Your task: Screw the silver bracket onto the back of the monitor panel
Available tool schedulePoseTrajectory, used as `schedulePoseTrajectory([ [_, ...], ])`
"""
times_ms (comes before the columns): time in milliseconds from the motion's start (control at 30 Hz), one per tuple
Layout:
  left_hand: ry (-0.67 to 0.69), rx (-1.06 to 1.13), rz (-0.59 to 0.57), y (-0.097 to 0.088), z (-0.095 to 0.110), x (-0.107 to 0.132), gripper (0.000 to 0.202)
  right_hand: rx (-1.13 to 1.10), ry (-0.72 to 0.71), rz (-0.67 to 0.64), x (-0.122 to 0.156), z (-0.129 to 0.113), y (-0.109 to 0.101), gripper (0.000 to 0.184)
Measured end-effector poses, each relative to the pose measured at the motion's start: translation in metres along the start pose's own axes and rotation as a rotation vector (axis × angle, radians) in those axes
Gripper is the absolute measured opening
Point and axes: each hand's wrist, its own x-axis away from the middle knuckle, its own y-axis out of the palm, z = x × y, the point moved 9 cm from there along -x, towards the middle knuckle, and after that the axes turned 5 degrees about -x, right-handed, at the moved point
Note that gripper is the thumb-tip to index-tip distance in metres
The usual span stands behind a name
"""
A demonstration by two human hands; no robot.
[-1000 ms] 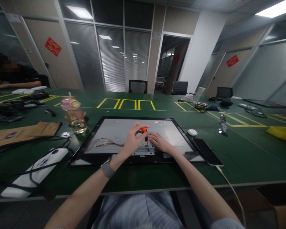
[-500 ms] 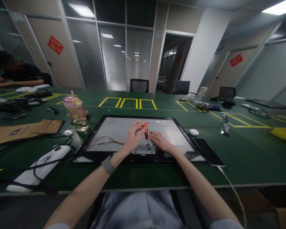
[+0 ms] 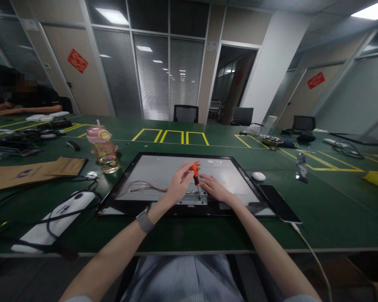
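A black-framed display panel (image 3: 151, 167) lies back-up on the green table (image 3: 321, 209), with a small circuit board (image 3: 193, 197) near its front edge and thin coloured wires (image 3: 141, 186) running left. My left hand (image 3: 180, 183) pinches the top of an orange-handled screwdriver (image 3: 195, 176), which stands nearly upright with its tip on the board. My right hand (image 3: 214, 188) rests beside it with fingers against the screwdriver's shaft and the board. A watch sits on my left wrist.
A pink-lidded bottle (image 3: 102, 149) stands left of the panel, with brown paper (image 3: 34, 172), black cables and a white device (image 3: 55, 220). A phone (image 3: 279, 203) with a cable and a white mouse (image 3: 258, 176) lie right. Another person (image 3: 19, 98) sits far left.
The view has shifted slightly; my left hand has turned a little on the screwdriver handle. Both hands stay at the board.
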Motion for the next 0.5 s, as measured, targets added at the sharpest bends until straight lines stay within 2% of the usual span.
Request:
schedulePoseTrajectory([
  [233, 0.052, -0.162, 0.071, -0.001, 0.007, 0.005, 0.025, 0.025, 0.005, 0.002, -0.001, 0.002, 0.003, 0.046],
  [433, 0.039, -0.112, -0.023, -0.003, 0.008, 0.001, 0.031, 0.013, -0.012, 0.008, 0.0, -0.004, 0.0, 0.047],
  [500, 0.02, -0.147, 0.001, -0.008, 0.005, -0.001, 0.032, 0.002, -0.012, 0.011, 0.001, -0.005, -0.001, 0.048],
])
